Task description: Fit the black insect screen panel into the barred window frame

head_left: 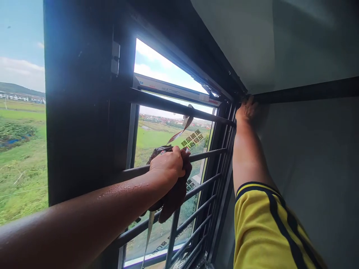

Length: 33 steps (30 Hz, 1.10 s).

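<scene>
My left hand is closed around a dark brown cloth at one of the horizontal window bars. The cloth hangs down below my fist, and some crumpled black plastic shows beside my knuckles. My right hand reaches up to the upper right corner of the dark window frame. Its fingers lie against the frame there, apart and partly in shadow, and I see nothing held in them. A twisted strip of tape hangs from the top bar near my left hand.
Behind the bars, a tilted window sash has a labelled protective strip along its top. Printed lettering marks the glass. A thick dark post stands left. A grey wall is at right, and clear plastic wrap lies at the bottom.
</scene>
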Each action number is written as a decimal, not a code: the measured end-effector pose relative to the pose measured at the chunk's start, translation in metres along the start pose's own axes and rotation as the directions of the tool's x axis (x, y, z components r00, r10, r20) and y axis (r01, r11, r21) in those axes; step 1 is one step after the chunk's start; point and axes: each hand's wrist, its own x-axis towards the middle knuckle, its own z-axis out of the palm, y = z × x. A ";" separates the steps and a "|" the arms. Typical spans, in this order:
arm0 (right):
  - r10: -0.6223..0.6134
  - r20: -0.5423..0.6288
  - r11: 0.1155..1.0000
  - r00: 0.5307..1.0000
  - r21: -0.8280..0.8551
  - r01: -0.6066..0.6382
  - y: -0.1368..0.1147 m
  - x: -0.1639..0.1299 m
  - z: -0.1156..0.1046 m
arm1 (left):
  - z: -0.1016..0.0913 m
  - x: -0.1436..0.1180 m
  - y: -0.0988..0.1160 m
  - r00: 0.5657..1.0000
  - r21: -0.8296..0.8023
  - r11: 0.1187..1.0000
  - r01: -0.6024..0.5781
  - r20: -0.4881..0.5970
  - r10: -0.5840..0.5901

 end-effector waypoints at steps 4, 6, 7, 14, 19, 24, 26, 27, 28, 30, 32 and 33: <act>-0.001 -0.011 0.998 1.000 -0.055 0.001 0.004 0.003 0.003 | -0.001 -0.001 0.000 1.000 0.007 1.000 0.003 0.006 -0.003; 0.014 0.014 0.995 1.000 -0.103 -0.012 0.004 0.005 0.003 | -0.001 -0.001 0.000 1.000 0.014 1.000 -0.003 0.004 0.003; 0.018 0.030 0.993 0.999 -0.120 -0.014 0.003 0.005 0.002 | -0.001 -0.001 0.000 1.000 0.017 1.000 -0.004 0.003 0.003; 0.030 0.062 0.975 0.998 -0.222 -0.015 -0.001 0.005 0.000 | 0.001 -0.001 0.000 1.000 0.008 1.000 0.028 0.001 -0.028; 0.042 0.051 0.961 0.998 -0.274 -0.027 -0.002 0.006 0.001 | 0.000 -0.001 0.001 1.000 0.000 1.000 0.024 0.008 -0.024; 0.037 0.059 0.966 0.998 -0.257 -0.021 0.001 0.006 0.005 | 0.001 0.000 0.001 0.999 0.006 0.999 0.033 0.000 -0.033; 0.034 0.050 0.968 0.998 -0.249 -0.021 0.002 0.007 0.007 | 0.001 0.001 0.001 0.999 0.011 0.999 0.035 -0.003 -0.035; 0.032 0.042 0.971 0.999 -0.237 -0.021 0.003 0.007 0.008 | 0.001 0.001 0.001 0.999 0.012 0.999 0.033 -0.003 -0.033; 0.029 0.034 0.975 0.999 -0.219 -0.021 0.003 0.007 0.008 | 0.000 0.000 0.002 0.999 0.013 0.999 0.032 -0.002 -0.032; 0.018 0.032 0.985 0.999 -0.174 -0.012 0.002 0.007 0.008 | 0.000 0.001 0.002 0.999 0.017 0.999 0.033 0.001 -0.033; 0.004 0.046 0.990 0.999 -0.140 0.002 0.002 0.007 0.008 | 0.001 0.001 0.002 1.000 0.021 0.999 0.030 -0.005 -0.029; -0.003 0.053 0.991 0.999 -0.134 0.010 0.002 0.008 0.008 | 0.002 0.002 0.002 1.000 0.022 0.999 0.026 -0.011 -0.026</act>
